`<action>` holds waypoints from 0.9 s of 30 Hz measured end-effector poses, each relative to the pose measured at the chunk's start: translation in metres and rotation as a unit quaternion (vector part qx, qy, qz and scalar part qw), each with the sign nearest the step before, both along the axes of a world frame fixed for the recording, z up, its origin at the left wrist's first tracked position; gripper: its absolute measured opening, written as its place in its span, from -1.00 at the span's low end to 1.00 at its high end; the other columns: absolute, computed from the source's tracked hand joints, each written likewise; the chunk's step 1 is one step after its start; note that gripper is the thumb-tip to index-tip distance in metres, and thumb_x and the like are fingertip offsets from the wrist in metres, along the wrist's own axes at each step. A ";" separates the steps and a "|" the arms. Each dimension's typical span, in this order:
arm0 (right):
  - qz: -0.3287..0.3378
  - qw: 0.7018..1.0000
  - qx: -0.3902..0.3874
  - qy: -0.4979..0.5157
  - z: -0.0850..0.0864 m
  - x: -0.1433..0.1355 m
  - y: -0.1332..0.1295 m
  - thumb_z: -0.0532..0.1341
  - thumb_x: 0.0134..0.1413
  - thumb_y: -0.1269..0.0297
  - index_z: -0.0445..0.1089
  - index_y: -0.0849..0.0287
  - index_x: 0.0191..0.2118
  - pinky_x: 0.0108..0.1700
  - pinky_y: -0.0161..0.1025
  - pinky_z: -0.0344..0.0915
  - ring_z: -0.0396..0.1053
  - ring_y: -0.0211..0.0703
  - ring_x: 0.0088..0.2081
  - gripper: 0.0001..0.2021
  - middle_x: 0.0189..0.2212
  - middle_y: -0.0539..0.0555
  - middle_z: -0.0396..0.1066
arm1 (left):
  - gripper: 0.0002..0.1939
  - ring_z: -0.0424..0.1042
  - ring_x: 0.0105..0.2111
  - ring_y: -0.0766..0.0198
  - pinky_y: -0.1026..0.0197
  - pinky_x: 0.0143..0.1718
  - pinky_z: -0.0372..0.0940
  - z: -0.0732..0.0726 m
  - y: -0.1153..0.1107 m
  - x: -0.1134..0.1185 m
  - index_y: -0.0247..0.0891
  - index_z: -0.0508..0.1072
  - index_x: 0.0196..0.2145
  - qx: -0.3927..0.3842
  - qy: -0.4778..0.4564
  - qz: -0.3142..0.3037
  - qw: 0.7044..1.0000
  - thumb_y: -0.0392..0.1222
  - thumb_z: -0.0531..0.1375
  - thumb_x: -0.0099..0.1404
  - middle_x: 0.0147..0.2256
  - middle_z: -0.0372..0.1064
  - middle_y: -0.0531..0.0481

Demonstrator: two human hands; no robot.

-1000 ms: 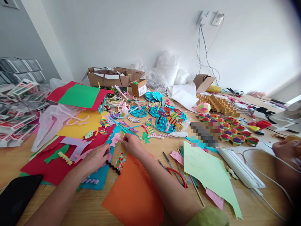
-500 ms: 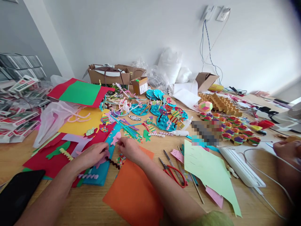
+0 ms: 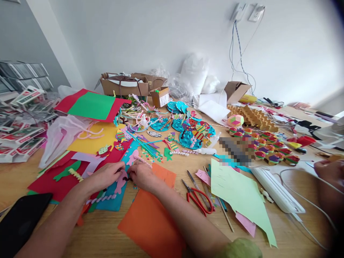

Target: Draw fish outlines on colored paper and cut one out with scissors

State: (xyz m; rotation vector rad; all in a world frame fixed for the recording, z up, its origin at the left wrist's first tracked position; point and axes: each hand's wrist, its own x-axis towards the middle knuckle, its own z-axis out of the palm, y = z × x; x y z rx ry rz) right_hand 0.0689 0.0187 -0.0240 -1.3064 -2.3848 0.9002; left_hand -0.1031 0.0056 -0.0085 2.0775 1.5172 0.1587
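My left hand (image 3: pixel 109 177) is closed, its thumb and fingers pinching a purple paper cut-out (image 3: pixel 121 182). Right beside it, my right hand (image 3: pixel 142 175) has its fingers closed at the dark brown curled pipe cleaner (image 3: pixel 128 178) that sticks out from this cut-out; most of the pipe cleaner is hidden by the fingers. Just beyond both hands lies a pink fish-shaped cut-out (image 3: pixel 132 157), with a pale pink curled pipe cleaner (image 3: pixel 143 161) by it. Under my right forearm is an orange sheet (image 3: pixel 150 218). Blue sheets (image 3: pixel 114 204) lie below my left hand.
Red-handled pliers (image 3: pixel 197 199), pens and a light green sheet (image 3: pixel 236 197) lie to the right. Decorated blue plates (image 3: pixel 188 139) and glue bottles stand farther back. A black phone (image 3: pixel 27 218) is at front left. Another person's hand (image 3: pixel 329 173) shows at the right edge.
My right hand has come down from beside the pink fish cut-out to the brown pipe cleaner, covering most of it. The left hand keeps hold of the purple cut-out.
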 end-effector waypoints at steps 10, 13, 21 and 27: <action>0.006 0.993 -0.078 0.090 0.011 0.019 0.001 0.19 -0.01 0.41 0.44 0.14 -0.39 -0.44 -0.39 0.13 0.29 -0.29 -0.46 -0.91 -0.55 -0.08 0.35 | -0.85 0.29 -0.43 0.23 0.27 -0.41 0.14 0.012 -0.002 0.003 -0.20 0.28 -0.43 0.003 -0.054 0.039 0.998 -0.15 -0.04 0.15 -0.48 0.28 0.09; 0.003 0.986 -0.099 0.134 0.012 0.026 -0.001 0.22 -0.09 0.48 0.42 0.16 -0.39 -0.45 -0.41 0.09 0.25 -0.33 -0.48 -0.89 -0.55 -0.10 0.33 | -0.84 0.30 -0.38 0.22 0.25 -0.35 0.18 0.015 -0.001 0.005 -0.20 0.28 -0.40 0.009 -0.089 0.052 0.995 -0.11 -0.03 0.16 -0.44 0.29 0.08; -0.058 0.945 -0.160 0.279 0.018 0.038 0.007 0.19 -0.11 0.45 0.39 0.16 -0.44 -0.45 -0.38 0.05 0.17 -0.34 -0.52 -0.92 -0.58 -0.11 0.27 | -0.55 0.37 -0.36 0.22 0.22 -0.33 0.28 0.039 -0.011 0.016 -0.21 0.26 -0.06 0.000 -0.334 0.165 0.928 0.11 0.07 0.19 -0.40 0.34 0.05; -0.095 0.891 -0.233 0.377 0.028 0.046 0.013 0.24 -0.13 0.23 0.43 0.16 -0.45 -0.41 -0.34 0.08 0.17 -0.33 -0.52 -0.88 -0.58 -0.09 0.30 | -0.58 0.39 -0.36 0.28 0.24 -0.29 0.31 0.051 -0.019 0.019 -0.23 0.33 -0.15 0.058 -0.532 0.281 0.797 0.00 0.27 0.07 -0.40 0.40 0.03</action>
